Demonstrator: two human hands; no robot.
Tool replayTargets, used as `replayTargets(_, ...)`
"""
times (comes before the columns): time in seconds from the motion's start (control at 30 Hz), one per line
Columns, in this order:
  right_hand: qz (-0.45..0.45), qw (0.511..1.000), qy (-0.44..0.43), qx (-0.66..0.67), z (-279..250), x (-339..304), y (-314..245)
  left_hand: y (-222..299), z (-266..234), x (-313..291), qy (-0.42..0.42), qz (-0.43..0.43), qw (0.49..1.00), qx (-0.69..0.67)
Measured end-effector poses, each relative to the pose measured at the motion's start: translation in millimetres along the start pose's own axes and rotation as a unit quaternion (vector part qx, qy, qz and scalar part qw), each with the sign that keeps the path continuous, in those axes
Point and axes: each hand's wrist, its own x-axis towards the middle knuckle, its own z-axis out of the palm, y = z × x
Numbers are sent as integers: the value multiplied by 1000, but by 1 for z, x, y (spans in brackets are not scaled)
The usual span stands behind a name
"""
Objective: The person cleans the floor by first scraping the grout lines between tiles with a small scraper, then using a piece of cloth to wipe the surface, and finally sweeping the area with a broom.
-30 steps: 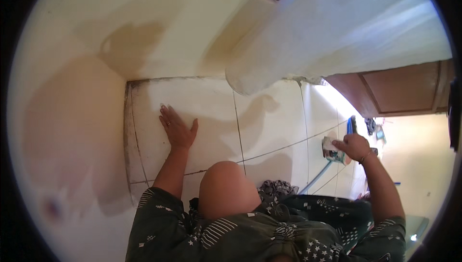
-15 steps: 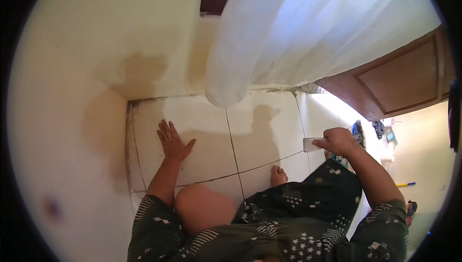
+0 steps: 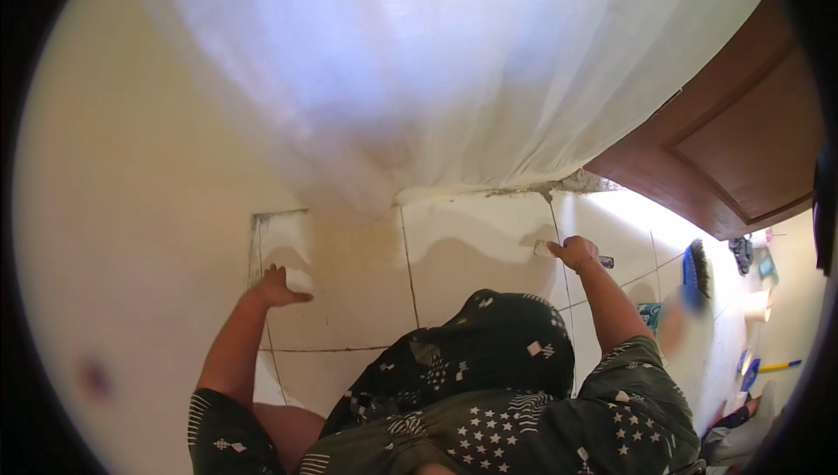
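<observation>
My right hand (image 3: 576, 252) is closed round a putty knife (image 3: 543, 250) above the white floor tiles (image 3: 471, 248). The pale blade points left, and the dark end of the handle sticks out behind the hand. Over at the left, my left hand (image 3: 276, 287) is open, with its thumb stretched to the right and the other fingers pointing away from me. It holds nothing and is over the tiles near the corner; whether it rests on them I cannot tell. Dark grime runs along the joint where floor meets wall, nearest my right hand.
A white sheer curtain (image 3: 393, 65) hangs low in front of me. On the right are a brown panelled door (image 3: 724, 117), a blue brush (image 3: 696, 267) with dark bristles and a green package (image 3: 649, 315). Farther right lies a yellow and blue stick (image 3: 779, 367).
My left hand has moved left and nearer me. My right hand has shifted slightly left with the putty knife, now showing its handle end. The curtain fills more of the view, and my body has shifted.
</observation>
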Motion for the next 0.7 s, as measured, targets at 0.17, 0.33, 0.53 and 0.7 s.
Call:
replayTargets(0.17, -2, 997, 74, -8, 8, 61, 25, 41, 111, 40, -45, -61, 996, -51)
replayTargets(0.33, 36, 990, 133, -18, -11, 97, 23, 105, 161, 38, -7, -133, 991, 26)
replayTargets(0.53, -20, 983, 179, -44, 28, 116, 4, 108, 158, 44, 1, -136, 991, 11)
replayTargets(0.7, 44, 974, 221, 17, 9, 128, 11, 102, 164, 37, 2, -115, 993, 20)
